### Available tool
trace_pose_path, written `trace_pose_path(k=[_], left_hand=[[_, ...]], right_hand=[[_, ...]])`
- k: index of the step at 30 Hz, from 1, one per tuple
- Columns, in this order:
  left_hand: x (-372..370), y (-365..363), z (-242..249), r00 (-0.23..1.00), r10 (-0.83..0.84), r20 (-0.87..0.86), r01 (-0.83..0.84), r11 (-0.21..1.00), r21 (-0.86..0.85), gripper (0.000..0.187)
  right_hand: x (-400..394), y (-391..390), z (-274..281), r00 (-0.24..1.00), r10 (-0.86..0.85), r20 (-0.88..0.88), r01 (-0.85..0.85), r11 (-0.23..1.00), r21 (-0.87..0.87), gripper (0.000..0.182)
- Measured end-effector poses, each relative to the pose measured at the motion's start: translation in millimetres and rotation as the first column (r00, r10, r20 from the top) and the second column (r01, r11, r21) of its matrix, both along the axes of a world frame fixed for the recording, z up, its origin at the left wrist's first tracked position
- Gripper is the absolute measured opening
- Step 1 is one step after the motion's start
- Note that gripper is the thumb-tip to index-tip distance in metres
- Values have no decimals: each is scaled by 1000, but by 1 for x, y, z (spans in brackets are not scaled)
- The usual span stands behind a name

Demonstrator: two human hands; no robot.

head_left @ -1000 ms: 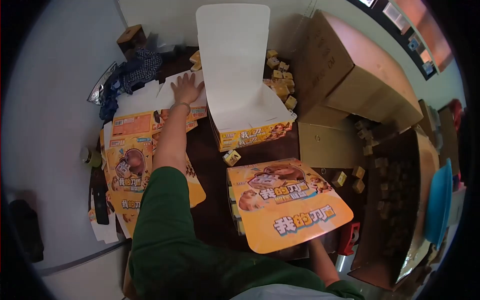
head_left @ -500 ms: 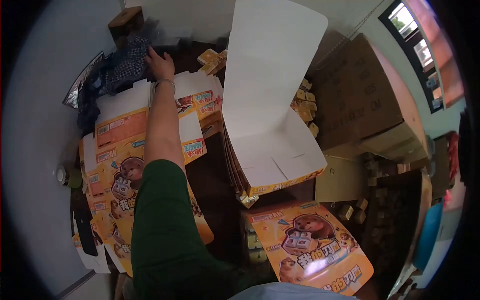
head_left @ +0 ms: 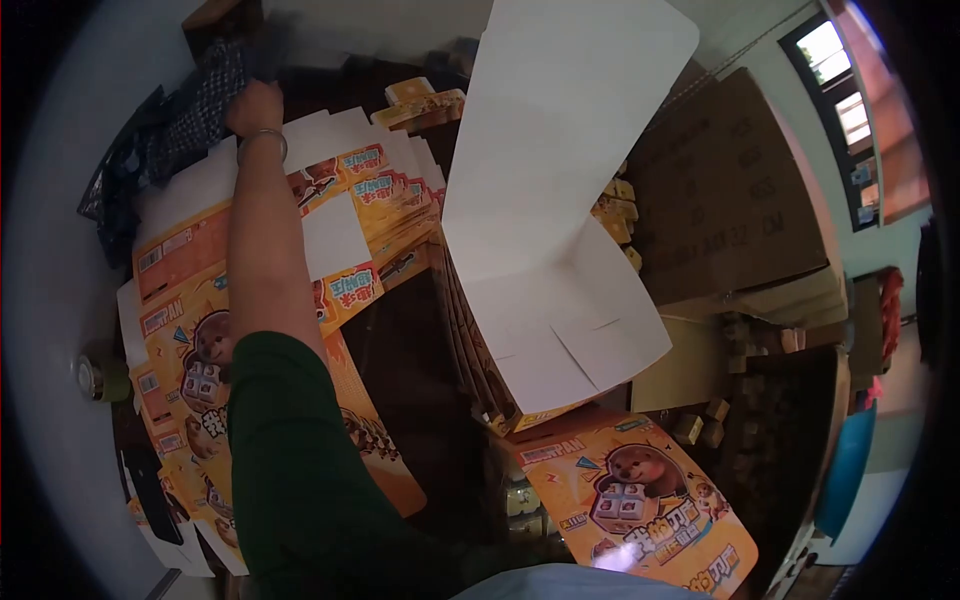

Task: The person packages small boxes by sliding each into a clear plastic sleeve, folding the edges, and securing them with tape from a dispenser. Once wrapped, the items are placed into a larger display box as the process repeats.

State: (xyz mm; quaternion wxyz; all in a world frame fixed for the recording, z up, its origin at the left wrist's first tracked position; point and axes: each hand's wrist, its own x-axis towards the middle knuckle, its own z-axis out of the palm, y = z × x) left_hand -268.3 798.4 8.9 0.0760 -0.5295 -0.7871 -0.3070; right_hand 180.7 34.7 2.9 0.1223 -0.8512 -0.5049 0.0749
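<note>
My left hand [head_left: 256,108], below a green sleeve and with a bracelet at the wrist, reaches to the far left. Its fingers are closed at the edge of a dark checked cloth [head_left: 207,108]; the fingertips are partly hidden. Under the forearm lie overlapping flat printed box blanks [head_left: 185,250], orange and yellow with animal pictures. To the right, an open printed box [head_left: 545,335] shows its white inside and raised lid, on top of a nested stack. An orange printed box panel [head_left: 640,490] is nearer to me at the lower right. My right hand is out of view.
A large brown carton [head_left: 730,190] stands at the right, near small yellow blocks [head_left: 617,215]. More small packs [head_left: 420,103] lie at the back. On the left are a green can [head_left: 100,378] and a black phone-like object [head_left: 152,497]. A blue basin [head_left: 850,470] is far right.
The view has shifted, so most things appear farther left. My left hand has moved left against the checked cloth, and its fingers have gone from spread to closed.
</note>
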Motion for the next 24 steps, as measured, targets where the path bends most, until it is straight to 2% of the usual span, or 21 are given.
trace_pose_path(k=[2, 5, 8, 10, 12, 15, 17, 18, 20, 21, 22, 24], left_hand=[[-2, 5, -15, 1000, -1, 10, 1, 1000, -3, 28], [-5, 15, -36, 992, -27, -120, 63, 948, 312, 25], [-10, 14, -34, 983, -47, 178, -3, 964, 268, 36], [-25, 28, -41, 925, -125, 358, 43, 973, 228, 44], [-36, 45, -49, 789, -234, 568, 103, 962, 254, 53], [-3, 5, -7, 385, -367, 847, 89, 928, 362, 59], [19, -17, 19, 256, -582, 772, 169, 813, 557, 62], [20, -9, 8, 218, -645, 732, 168, 764, 623, 63], [25, -6, -6, 148, -678, 720, 219, 732, 645, 61], [23, -4, -12, 194, -612, 767, 253, 787, 563, 59], [20, 11, -32, 177, -559, 810, 257, 821, 510, 45], [21, 4, -38, 105, -519, 848, 299, 830, 471, 44]], right_hand=[[-2, 0, 0, 1000, 9, 2, -9, 1000, 7, 39], [-1, 7, -3, 1000, 24, 6, -24, 1000, 13, 39], [-2, 11, -4, 1000, 19, 5, -20, 1000, 22, 40], [-3, 15, -4, 1000, 19, 9, -19, 999, 28, 40], [-5, 17, -4, 1000, 19, 7, -19, 999, 31, 41], [-9, 20, -5, 1000, 23, 20, -24, 999, 41, 41], [-11, 18, -2, 999, 26, 30, -27, 999, 46, 41], [-12, 17, 1, 999, 36, 29, -37, 998, 49, 42], [-12, 11, 13, 998, 55, 31, -56, 997, 49, 42], [-14, 9, 20, 997, 73, 27, -74, 996, 48, 42], [-14, 5, 25, 996, 84, 31, -85, 995, 52, 42], [-16, 4, 32, 993, 114, 34, -116, 991, 61, 43]])
